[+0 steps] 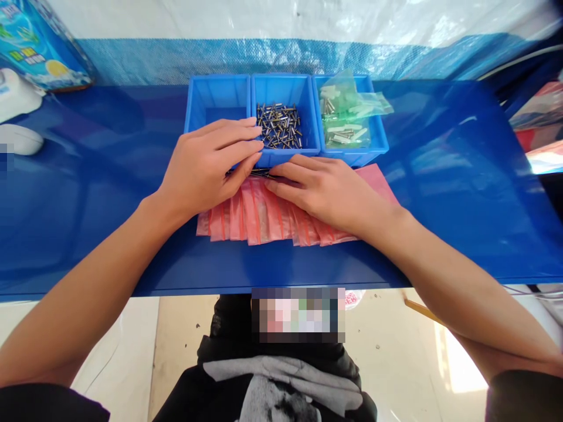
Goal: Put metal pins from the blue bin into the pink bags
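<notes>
My left hand (209,158) reaches across the front of the left and middle bins with its fingers stretched out, holding nothing that I can see. My right hand (319,184) lies over the pink zip bags (261,217), fingers extended, thumb slightly apart from the index finger. Between the two hands a small row of thin dark metal pins (260,173) lies along the bags' upper edge. The fingertips of the right hand touch the pins' right end; the left thumb is close to them. The middle blue bin (288,155) contains many loose metal pins (279,126) with small heads, perhaps rivets.
The left blue bin (220,88) shows a bare floor. In the right blue bin (358,155) are clear and greenish bags (347,120) of small parts. A white mouse (24,139) and a blue printed pack (39,47) stand at the left of the blue table (440,234).
</notes>
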The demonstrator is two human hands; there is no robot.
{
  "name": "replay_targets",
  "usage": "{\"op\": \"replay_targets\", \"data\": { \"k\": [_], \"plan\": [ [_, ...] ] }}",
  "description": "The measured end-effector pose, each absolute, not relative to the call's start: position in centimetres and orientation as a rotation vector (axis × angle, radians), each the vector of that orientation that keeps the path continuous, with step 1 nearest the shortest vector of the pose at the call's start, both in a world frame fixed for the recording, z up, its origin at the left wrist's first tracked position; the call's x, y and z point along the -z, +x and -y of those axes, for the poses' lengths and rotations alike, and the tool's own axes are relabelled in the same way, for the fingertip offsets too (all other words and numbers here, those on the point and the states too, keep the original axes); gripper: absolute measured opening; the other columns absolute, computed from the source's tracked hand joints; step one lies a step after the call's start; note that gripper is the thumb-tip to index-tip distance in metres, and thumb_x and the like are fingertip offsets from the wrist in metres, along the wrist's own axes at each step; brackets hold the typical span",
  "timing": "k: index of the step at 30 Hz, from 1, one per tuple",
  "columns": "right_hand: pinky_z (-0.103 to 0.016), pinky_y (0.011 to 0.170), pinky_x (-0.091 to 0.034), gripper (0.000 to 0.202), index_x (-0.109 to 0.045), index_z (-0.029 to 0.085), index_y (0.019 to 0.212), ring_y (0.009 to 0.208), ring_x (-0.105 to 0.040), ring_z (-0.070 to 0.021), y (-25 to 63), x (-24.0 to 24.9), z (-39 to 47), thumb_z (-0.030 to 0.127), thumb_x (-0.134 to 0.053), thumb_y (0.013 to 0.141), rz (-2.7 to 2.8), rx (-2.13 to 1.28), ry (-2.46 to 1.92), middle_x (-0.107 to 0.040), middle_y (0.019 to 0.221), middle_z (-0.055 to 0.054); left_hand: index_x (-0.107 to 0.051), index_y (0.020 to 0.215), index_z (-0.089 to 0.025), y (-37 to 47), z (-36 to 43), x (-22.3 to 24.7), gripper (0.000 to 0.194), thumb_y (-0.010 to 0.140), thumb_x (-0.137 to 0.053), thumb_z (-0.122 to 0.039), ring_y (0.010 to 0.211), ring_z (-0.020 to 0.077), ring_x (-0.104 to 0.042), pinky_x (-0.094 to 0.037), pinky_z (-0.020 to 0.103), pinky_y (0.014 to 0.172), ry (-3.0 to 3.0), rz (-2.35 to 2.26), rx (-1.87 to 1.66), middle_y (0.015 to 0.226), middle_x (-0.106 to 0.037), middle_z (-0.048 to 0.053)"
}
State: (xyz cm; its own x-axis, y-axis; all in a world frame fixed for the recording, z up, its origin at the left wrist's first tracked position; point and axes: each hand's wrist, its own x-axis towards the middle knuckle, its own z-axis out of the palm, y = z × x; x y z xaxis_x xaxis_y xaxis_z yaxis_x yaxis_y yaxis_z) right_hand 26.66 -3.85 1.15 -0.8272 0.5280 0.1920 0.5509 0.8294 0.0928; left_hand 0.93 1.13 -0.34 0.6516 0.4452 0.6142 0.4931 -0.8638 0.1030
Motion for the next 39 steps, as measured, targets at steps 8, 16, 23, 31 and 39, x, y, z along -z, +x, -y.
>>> {"op": "replay_targets", "data": {
  "k": [8,16,23,31,39],
  "plan": [
    [-0.04,0.079,-0.052,0.034,-0.072,0.011,0.109,0.091,-0.06,-0.0257,26.0,-0.6,3.7,0.006,-0.039,0.108,2.829,0.445,-0.82,-0.07,0.103,-0.014,-0.074,0.123,-0.031,1.0,-1.1,0.4,0.026,0.11,-0.051,-0.028,0.132,0.0262,-0.07,-0.064,0.047,0.109,-2.773,0.808,0.977,0.132,-0.076,0.001],
    [-0.038,0.072,-0.042,0.036,-0.072,0.014,0.099,0.085,-0.056,-0.0239,25.8,-0.6,3.8,0.004,-0.039,0.107,2.81,0.523,-0.858,-0.071,0.094,-0.011,-0.072,0.125,-0.03,0.9,-1.2,0.6,0.024,0.11,-0.053,-0.028,0.135,0.0267,-0.068,-0.062,0.047,0.114,-2.827,0.85,0.979,0.134,-0.075,0.001],
    [-0.037,0.068,-0.044,0.036,-0.072,0.015,0.101,0.084,-0.061,-0.0225,25.9,-1.0,3.9,0.008,-0.037,0.11,2.7,0.465,-0.881,-0.072,0.093,-0.009,-0.071,0.124,-0.031,0.9,-1.0,0.4,0.023,0.109,-0.055,-0.025,0.135,0.0255,-0.068,-0.062,0.045,0.114,-2.821,0.818,1.003,0.135,-0.075,0.002],
    [-0.031,0.073,-0.057,0.013,-0.076,0.022,0.087,0.079,-0.071,-0.0155,26.4,-2.5,4.5,0.028,-0.077,0.099,2.015,-0.651,-0.835,-0.078,0.088,0.0,-0.075,0.117,-0.029,1.0,-1.1,0.4,0.022,0.109,-0.054,-0.028,0.13,0.0265,-0.071,-0.067,0.048,0.107,-2.776,0.836,0.96,0.131,-0.076,0.001],
    [-0.022,0.049,-0.058,0.014,-0.082,0.019,0.089,0.052,-0.069,-0.0123,27.4,-2.3,3.9,0.029,-0.091,0.086,1.732,-1.446,-0.852,-0.077,0.071,0.0,-0.073,0.118,-0.022,1.0,-1.1,0.4,0.019,0.107,-0.059,-0.02,0.128,0.0269,-0.072,-0.067,0.045,0.106,-2.736,0.72,1.04,0.128,-0.078,0.006]
  ]
}}
